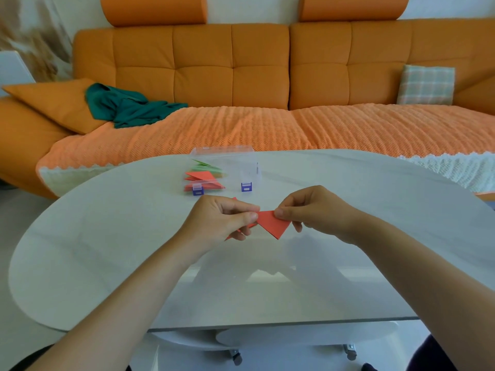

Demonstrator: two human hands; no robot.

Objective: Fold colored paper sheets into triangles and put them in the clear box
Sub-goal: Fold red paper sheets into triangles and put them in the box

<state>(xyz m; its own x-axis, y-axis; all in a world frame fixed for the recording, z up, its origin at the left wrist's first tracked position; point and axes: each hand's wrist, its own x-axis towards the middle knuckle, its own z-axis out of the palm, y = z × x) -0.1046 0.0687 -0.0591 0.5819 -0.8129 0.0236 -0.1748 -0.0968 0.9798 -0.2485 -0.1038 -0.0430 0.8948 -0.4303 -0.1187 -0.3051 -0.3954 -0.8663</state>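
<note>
Thumb and forefinger of your left hand point(222, 219) pinch one end of the red paper point(273, 224), and your right hand point(313, 210) pinches its upper corner, so the sheet hangs between both hands just above the table point(107, 250) rather than flat on it. Held this way, you seem to be lining up edges or tightening a crease in the air; part of the sheet is hidden behind your left fingers. Straight ahead, near your hands, the clear box point(241, 162) sits within easy reach, with folded red and green triangles point(201, 175) already inside. Behind the table runs an orange sofa point(203, 65) with a green cloth point(128, 108) on it
</note>
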